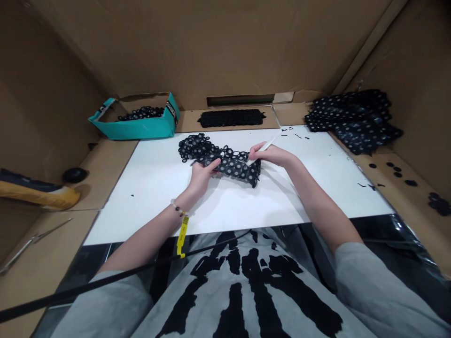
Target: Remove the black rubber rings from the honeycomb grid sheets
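Here, left hand (pixel 203 175) pinches dotted sheet (pixel 234 168), right hand (pixel 270 154) grips white tool (pixel 271 142), board's side edges (pixel 115 189) well away.

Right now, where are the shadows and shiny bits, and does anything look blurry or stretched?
Head view: soft shadows on the white board near the left hand and right hand; head view: glare on the glossy black edge at lower right; head view: the lens seems to stretch the sleeves; head view: the yellow pack looks soft, but dots on the black strip show.
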Demonstrator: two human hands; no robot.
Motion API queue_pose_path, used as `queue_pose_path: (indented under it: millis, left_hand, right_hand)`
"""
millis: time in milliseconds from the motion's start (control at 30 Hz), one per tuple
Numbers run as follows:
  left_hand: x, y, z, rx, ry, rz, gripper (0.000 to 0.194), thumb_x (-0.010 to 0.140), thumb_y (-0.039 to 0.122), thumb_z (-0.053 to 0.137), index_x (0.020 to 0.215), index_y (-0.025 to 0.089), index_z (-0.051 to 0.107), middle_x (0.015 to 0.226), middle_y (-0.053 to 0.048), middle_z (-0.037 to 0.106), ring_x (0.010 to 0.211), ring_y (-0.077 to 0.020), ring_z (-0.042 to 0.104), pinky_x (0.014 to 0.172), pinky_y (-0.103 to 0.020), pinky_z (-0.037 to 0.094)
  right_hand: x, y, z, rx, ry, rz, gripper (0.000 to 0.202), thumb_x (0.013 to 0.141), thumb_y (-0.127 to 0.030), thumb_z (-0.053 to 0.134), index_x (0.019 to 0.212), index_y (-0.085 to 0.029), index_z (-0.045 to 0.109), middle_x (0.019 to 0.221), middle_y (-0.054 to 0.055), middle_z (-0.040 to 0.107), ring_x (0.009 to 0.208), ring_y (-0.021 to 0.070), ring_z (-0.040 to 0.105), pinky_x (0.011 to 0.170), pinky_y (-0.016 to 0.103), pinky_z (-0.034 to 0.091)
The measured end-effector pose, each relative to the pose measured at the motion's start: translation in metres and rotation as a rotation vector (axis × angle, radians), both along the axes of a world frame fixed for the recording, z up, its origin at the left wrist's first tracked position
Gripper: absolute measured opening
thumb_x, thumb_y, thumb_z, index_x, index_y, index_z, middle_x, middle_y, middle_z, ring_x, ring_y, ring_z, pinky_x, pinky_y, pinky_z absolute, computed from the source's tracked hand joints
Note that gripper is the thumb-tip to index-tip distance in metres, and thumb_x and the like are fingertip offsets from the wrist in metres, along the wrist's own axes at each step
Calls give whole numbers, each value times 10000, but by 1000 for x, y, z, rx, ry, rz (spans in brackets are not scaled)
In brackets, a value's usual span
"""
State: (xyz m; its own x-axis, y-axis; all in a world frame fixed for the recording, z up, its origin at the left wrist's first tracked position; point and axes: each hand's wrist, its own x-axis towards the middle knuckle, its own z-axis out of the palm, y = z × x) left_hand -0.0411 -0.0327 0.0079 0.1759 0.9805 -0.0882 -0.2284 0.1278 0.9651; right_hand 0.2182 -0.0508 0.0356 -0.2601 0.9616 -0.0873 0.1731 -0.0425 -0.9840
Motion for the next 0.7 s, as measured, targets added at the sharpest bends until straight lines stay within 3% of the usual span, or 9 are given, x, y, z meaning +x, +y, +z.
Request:
queue_pose_path:
  millis: [133, 233, 367, 700]
  left_hand:
    - [4, -6, -9, -100, -22, -103, 335, 628, 343, 875, 806, 113, 709, 861, -91, 721, 713, -167, 627, 592, -261, 494]
    - [3, -6, -7, -133, 12, -147, 301, 647, 327, 858, 801, 120, 704, 846, -83, 716, 691, -161, 609, 577, -262, 466]
    - [0, -4, -4, -120, 119, -186, 236, 705, 325, 812, 723, 133, 677, 722, -54, 671, 599, -147, 559, 529, -271, 420]
    - [-3, 0, -9, -142, 142, -166, 277, 710, 359, 820, 696, 155, 632, 637, -19, 613, 540, -115, 495, 510, -260, 370]
  right_hand:
    - [-14, -5, 4, 118, -15, -230, 118, 666, -295, 747, 682, -180, 720, 962, 63, 756, 959, 202, 663, 906, 310, 471]
    - [-41, -9, -1, 154, 104, -410, 150, 703, -341, 732, 709, -196, 691, 804, 38, 735, 781, 170, 660, 745, 293, 513]
    - [-75, -19, -11, -33, 252, -397, 169, 728, -338, 731, 700, -200, 638, 638, 19, 682, 616, 146, 637, 582, 256, 513]
    - [-91, -23, -25, -55, 364, -449, 150, 760, -255, 690, 659, -204, 591, 626, 4, 676, 618, 129, 668, 653, 256, 573]
